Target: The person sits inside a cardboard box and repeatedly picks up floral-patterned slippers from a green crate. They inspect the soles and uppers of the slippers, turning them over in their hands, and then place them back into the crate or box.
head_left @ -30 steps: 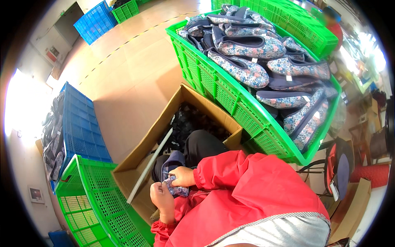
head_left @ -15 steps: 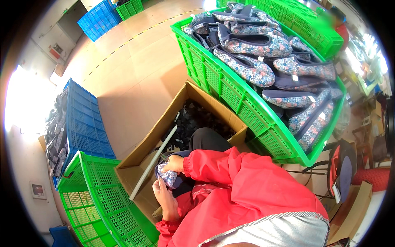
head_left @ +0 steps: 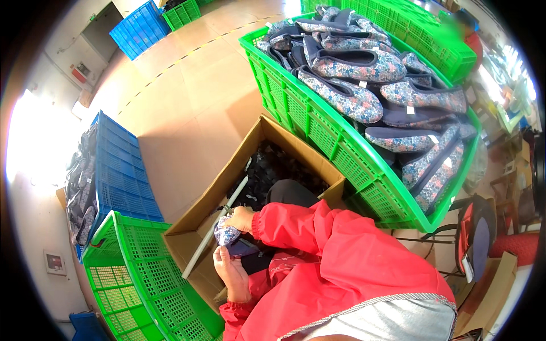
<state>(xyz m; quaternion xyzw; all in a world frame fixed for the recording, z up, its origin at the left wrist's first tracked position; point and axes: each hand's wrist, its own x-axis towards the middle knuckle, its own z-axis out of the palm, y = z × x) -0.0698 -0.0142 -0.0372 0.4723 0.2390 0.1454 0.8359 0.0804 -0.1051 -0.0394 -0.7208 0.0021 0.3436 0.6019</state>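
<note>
Over the open cardboard box point(head_left: 213, 187), a floral slipper point(head_left: 227, 233) with a dark navy lining is held between my two hands. My right hand point(head_left: 241, 219) grips it from above, fingers closed around its floral end. A small dark thing shows at those fingers, too small to make out. Below, my left hand point(head_left: 230, 270) pinches the slipper's lower edge between thumb and fingertips. Part of the slipper is hidden behind my hands. Beside them, a pale stick point(head_left: 213, 230) lies slanting across the box. Dark scraps point(head_left: 259, 176) fill the far part of the box.
A green crate point(head_left: 341, 142) heaped with floral slippers point(head_left: 358, 65) stands at the right. To the left are another green crate point(head_left: 153, 273) and a blue crate point(head_left: 128, 170) with slippers. A stool point(head_left: 478, 238) stands at the right. More crates line the back.
My right hand has turned the slipper slightly, and its floral end has shifted up and left. My left hand has lowered a little. The whole view has shifted slightly.
</note>
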